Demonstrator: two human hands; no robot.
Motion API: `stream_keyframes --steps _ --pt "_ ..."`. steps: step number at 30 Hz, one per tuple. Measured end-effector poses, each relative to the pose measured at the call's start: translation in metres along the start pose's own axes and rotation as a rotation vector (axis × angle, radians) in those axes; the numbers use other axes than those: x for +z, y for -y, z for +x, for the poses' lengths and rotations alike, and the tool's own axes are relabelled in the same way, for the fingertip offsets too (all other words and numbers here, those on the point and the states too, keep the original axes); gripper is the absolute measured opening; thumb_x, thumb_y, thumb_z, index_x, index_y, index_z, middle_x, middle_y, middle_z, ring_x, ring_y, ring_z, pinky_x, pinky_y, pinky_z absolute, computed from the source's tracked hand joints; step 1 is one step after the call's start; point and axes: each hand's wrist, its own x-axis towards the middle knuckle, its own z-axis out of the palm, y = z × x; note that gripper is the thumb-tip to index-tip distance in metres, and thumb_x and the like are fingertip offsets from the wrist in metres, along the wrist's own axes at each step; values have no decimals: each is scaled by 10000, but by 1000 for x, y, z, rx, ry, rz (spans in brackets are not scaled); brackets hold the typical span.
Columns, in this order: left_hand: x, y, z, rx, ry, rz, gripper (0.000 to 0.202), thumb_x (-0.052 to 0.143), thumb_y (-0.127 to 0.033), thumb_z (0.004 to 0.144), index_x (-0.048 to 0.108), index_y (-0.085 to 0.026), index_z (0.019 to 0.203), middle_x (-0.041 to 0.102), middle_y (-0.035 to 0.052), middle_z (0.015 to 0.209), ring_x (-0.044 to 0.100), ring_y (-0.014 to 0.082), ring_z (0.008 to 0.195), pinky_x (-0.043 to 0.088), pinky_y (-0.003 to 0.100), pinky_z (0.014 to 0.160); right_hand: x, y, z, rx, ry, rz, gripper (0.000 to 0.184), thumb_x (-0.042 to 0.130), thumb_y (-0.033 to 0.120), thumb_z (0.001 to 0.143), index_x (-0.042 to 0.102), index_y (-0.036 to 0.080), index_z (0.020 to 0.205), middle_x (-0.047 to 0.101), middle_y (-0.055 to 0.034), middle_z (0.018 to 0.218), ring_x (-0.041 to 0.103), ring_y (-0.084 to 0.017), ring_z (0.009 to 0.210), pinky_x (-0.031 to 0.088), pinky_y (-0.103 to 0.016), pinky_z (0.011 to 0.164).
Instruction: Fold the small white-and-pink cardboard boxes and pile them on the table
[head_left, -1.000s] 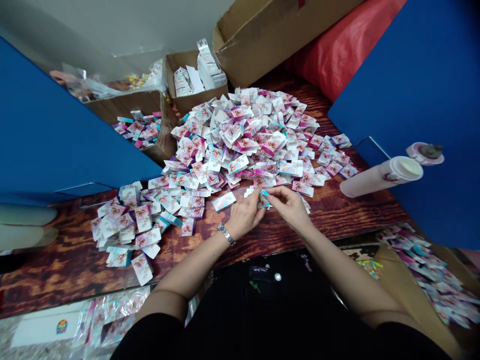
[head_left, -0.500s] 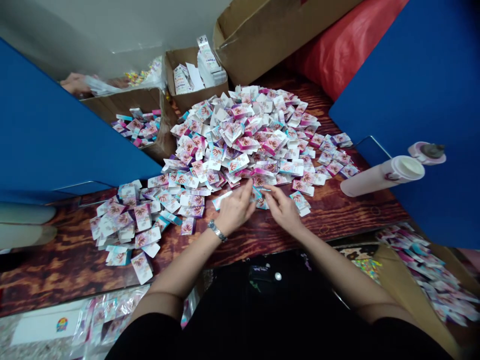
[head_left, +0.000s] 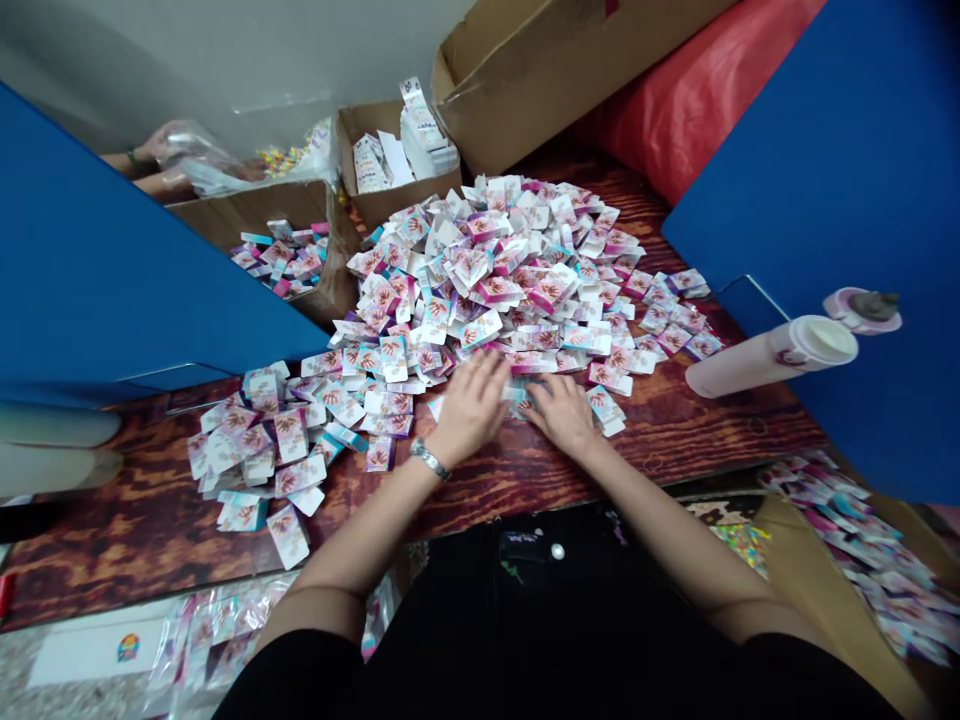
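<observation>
My left hand (head_left: 474, 405), with a metal bracelet on its wrist, is over the near edge of a big heap of small printed cartons (head_left: 495, 260). Its fingers are stretched out and slightly smeared by motion. Between my hands lies a small teal-and-white carton (head_left: 515, 397), blurred and partly covered. My right hand (head_left: 564, 415) has its bent fingers and thumb at the right end of that carton. Another carton (head_left: 606, 408) rests on the table just right of my right hand.
A smaller carton pile (head_left: 259, 440) lies left on the wood-patterned table (head_left: 517, 470). Open cardboard boxes (head_left: 259, 205) stand behind. Blue panels (head_left: 847, 230) flank both sides. An open pink bottle (head_left: 772, 358) stands right. Another person's hands (head_left: 161, 160) handle clear plastic at the back left.
My left hand's fingers have lifted and spread away from the teal carton. My right hand stays beside it. The other person's hands have risen with the clear plastic.
</observation>
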Motion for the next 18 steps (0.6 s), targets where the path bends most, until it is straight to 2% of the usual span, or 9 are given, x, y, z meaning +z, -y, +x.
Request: stream_keyframes --steps 3,6,9,12,18 --pt "31 -20 -14 38 247 -12 523 474 -285 949 387 -90 1426 405 190 1482 360 338 1386 341 509 1113 7 -1 -6 -48 -1 -43 316 399 294 999 607 233 1230 562 -110 1250 477 -260 1029 362 -363 820" --pt "48 -23 -21 6 372 23 560 480 -260 941 348 -43 1439 341 212 1513 383 358 1364 363 504 1089 14 -4 -10 -77 26 -19 328 378 250 1000 618 209 1221 605 -114 1152 505 -243 984 371 -344 824" --pt "52 -17 -23 -16 369 32 564 448 -281 960 318 -41 1453 331 232 1511 393 345 1358 373 474 1079 16 -7 -10 -19 -13 93 384 495 388 961 575 203 1288 583 -115 1155 516 -245 1012 405 -322 843" --pt "51 -12 -24 -31 325 22 568 445 -317 964 314 -59 1453 364 244 1486 411 331 1346 383 462 1068 10 -9 -6 15 22 135 473 611 445 889 569 205 1295 558 -112 1152 522 -251 1021 430 -316 829" --pt "51 -12 -24 -32 322 12 577 465 -332 956 325 -56 1443 397 254 1459 479 334 1282 420 456 1024 3 -5 -5 -22 70 12 402 610 449 892 610 233 1230 556 -107 1174 503 -277 1026 415 -344 788"
